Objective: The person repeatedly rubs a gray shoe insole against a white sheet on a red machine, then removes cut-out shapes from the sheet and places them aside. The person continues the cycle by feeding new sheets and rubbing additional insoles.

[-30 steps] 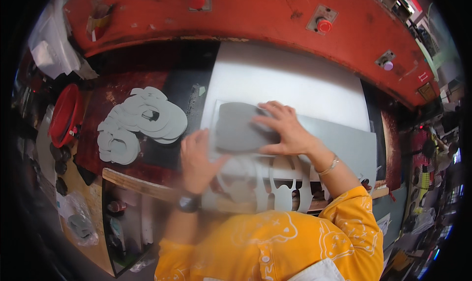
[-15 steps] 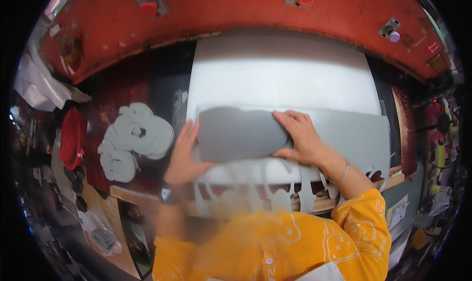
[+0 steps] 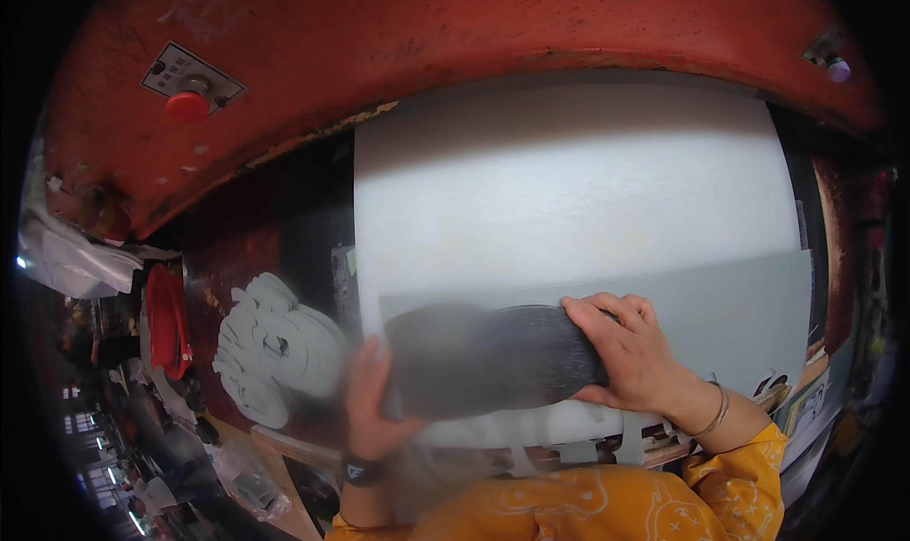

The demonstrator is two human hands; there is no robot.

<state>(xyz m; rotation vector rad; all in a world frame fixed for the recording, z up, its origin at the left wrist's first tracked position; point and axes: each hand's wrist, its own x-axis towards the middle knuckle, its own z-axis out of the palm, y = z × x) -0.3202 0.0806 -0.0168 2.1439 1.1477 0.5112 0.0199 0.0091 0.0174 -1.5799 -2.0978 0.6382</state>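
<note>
A dark grey, shiny oblong piece [image 3: 540, 356] with rounded ends and a slight waist, shaped like a cutting die, is over the left part of a pale grey sheet [image 3: 720, 304]. My right hand [image 3: 630, 356] grips its right end, fingers on the far edge and thumb on the near one. At its left end my left hand [image 3: 370, 394] is curved round the edge, thumb and fingers spread to either side. Haze blurs the left half of the piece and my left hand. The underside of the piece is hidden.
Under the sheet lies a white board [image 3: 569, 181]. A red machine beam [image 3: 379, 39] with a red push button [image 3: 188, 105] spans the far side. On the left are stacked pale grey cut pieces [image 3: 284, 347] and a red basket [image 3: 169, 323]. Cut-out scrap strips [image 3: 633, 441] hang at the near edge.
The view has tilted and shifted, so the bench appears lower. Both hands stay at the ends of the dark piece, which keeps about the same place over the sheet.
</note>
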